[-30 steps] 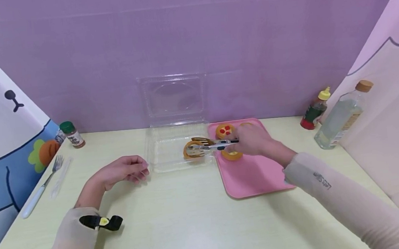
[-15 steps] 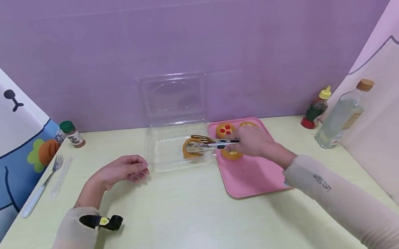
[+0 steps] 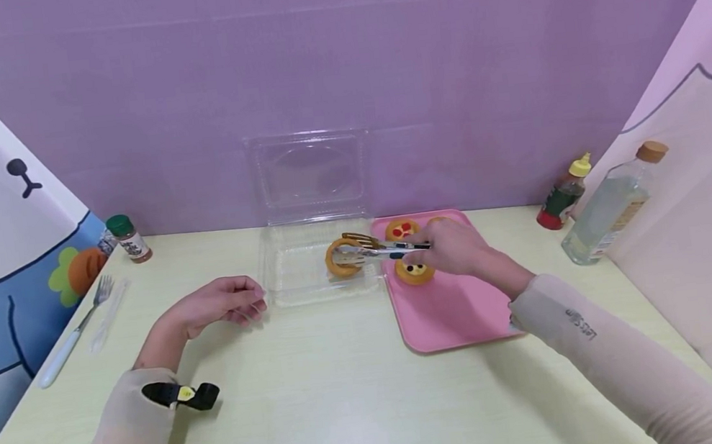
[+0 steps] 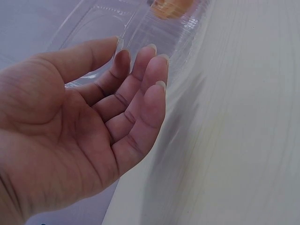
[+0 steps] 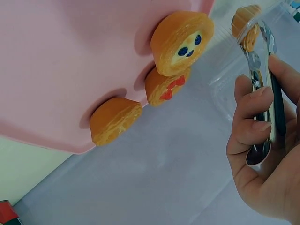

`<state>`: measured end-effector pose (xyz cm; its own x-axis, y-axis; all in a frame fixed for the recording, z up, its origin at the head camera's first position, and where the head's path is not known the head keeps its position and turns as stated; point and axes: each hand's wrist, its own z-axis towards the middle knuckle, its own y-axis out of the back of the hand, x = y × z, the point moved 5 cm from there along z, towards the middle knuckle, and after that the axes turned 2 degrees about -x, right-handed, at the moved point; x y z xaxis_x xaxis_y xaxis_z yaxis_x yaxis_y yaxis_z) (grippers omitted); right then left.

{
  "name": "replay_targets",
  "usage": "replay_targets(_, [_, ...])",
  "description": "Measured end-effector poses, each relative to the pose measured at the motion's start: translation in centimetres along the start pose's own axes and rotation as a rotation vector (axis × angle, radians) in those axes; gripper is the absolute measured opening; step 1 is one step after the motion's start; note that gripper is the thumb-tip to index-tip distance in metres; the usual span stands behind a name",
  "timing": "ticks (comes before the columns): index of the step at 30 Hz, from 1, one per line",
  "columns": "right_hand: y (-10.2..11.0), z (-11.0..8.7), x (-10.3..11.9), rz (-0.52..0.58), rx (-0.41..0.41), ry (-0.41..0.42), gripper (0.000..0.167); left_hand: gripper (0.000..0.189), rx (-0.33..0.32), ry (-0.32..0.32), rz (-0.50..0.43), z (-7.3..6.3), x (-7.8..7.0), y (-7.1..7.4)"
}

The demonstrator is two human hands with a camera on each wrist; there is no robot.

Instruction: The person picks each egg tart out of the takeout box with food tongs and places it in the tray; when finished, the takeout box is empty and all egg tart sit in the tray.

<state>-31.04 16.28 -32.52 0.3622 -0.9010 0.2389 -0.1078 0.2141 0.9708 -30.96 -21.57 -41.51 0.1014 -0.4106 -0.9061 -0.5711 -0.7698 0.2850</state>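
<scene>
My right hand holds a pair of metal tongs with dark grips. At the tongs' ends is an egg tart, over the right part of a clear plastic clamshell box. In the right wrist view, the tongs' tips straddle the tart's rim; whether the tart touches the box floor is hard to tell. My left hand, fingers loosely curled and holding nothing, is beside the box's left edge. On the pink tray sit a tart with red pieces, a blueberry tart and a plainer tart, mostly hidden by my right hand.
The box's lid stands raised against the purple backdrop. A green-capped spice jar, a fork and a clear plastic utensil lie left. A sauce bottle and a tall clear bottle stand right.
My right hand and the tongs have shifted slightly right, and the tart has risen a little with its opening more visible. More of the blueberry tart shows. My left hand has stayed still.
</scene>
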Motion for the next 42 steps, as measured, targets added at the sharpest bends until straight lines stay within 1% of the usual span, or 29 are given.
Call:
replay_targets(3, [0.2,-0.1,-0.1,0.01,0.005,-0.015,0.031,0.03,-0.001,0.0,-0.004,0.0,-0.1,0.0])
replay_targets(7, [0.5,-0.3,-0.2,0.029,-0.009,-0.019,0.028,0.03,0.0,0.0,-0.009,0.0,-0.1,-0.1])
replay_targets(14, [1.0,-1.0,-0.5,0.058,-0.019,-0.043,0.041,0.03,0.0,0.003,-0.01,-0.1,-0.2,-0.2])
replay_targets(22, [1.7,-1.6,-0.7,0.071,-0.019,-0.053,0.039,0.032,0.001,0.0,-0.007,-0.1,-0.1,-0.1])
replay_targets(29, [2.0,-2.1,-1.4,0.092,0.006,-0.114,0.047,0.033,0.003,-0.003,-0.003,-0.1,-0.1,-0.2])
replay_targets(32, [2.2,-2.4,-1.7,0.09,-0.007,-0.112,0.049,0.033,0.003,-0.006,-0.003,-0.1,-0.1,-0.2])
replay_targets(36, [2.7,-2.9,-1.9,0.075,-0.041,-0.088,0.047,0.034,0.006,-0.008,-0.004,0.0,0.0,-0.2])
replay_targets(42, [3.5,-3.7,-2.5,0.102,-0.053,-0.098,0.047,0.035,0.006,-0.009,-0.003,-0.1,0.0,-0.1])
